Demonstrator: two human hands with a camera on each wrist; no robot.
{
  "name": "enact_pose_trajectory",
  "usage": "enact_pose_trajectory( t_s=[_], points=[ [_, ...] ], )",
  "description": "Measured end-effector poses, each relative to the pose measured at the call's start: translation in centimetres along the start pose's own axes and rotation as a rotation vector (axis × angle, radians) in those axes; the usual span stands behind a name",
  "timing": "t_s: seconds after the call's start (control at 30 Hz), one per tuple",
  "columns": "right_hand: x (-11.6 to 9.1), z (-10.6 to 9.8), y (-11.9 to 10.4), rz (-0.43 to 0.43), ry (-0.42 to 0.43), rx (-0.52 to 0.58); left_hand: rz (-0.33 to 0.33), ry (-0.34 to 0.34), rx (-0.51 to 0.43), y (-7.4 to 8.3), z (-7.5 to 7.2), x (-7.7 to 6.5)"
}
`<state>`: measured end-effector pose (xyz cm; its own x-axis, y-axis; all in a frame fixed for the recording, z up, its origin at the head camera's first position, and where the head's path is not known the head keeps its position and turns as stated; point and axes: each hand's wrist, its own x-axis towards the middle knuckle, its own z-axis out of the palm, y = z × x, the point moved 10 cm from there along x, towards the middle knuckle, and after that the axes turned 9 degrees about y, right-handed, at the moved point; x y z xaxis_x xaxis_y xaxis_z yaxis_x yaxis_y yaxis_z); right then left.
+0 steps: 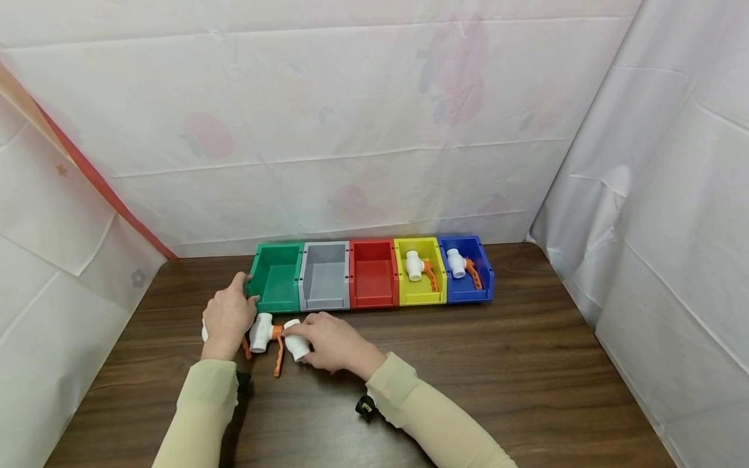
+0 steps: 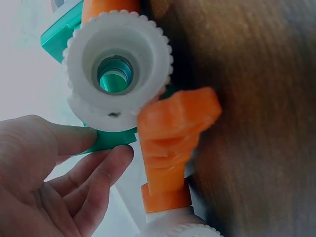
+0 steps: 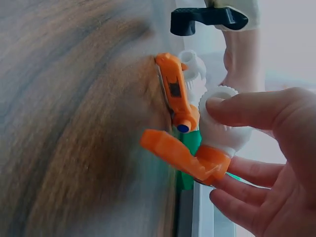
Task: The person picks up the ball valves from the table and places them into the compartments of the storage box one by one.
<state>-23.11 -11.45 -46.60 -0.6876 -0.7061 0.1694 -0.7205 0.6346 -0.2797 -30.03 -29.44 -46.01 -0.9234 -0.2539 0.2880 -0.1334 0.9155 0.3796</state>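
Note:
My left hand (image 1: 230,316) pinches the left front edge of the green bin (image 1: 279,286) between thumb and fingers, as the left wrist view shows. In my right hand (image 1: 339,342) is a white ball valve (image 1: 296,344) with an orange lever, gripped by its body with the thumb across it. Just left of it a second ball valve (image 1: 261,333) lies on the table, its orange lever pointing toward me. A third ball valve (image 1: 205,331) is mostly hidden behind my left hand; its white end and orange lever show.
Right of the green bin, a grey bin (image 1: 325,303), a red bin (image 1: 374,301) and a yellow bin (image 1: 421,298) stand in a row, then a blue bin (image 1: 470,296). The yellow and blue bins each hold a ball valve. White curtains (image 1: 363,130) enclose the wooden table (image 1: 497,370).

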Motion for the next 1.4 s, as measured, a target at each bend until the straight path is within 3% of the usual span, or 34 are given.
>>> enact_pose_trajectory(
  t_s=[0.7, 0.97, 1.4],
  points=[
    [-1.2, -4.7, 5.4, 0.118, 0.097, 0.040, -0.007, -0.014, -0.019, -0.1, 0.2, 0.1],
    [-1.5, -6.2, 8.4, 0.220, 0.131, 0.069, -0.006, -0.022, -0.015, -0.3, 0.3, 0.0],
    [-1.5, -8.2, 13.2, 0.313, 0.261, 0.027, -0.001, -0.001, -0.020, -0.2, 0.1, -0.1]
  ],
)
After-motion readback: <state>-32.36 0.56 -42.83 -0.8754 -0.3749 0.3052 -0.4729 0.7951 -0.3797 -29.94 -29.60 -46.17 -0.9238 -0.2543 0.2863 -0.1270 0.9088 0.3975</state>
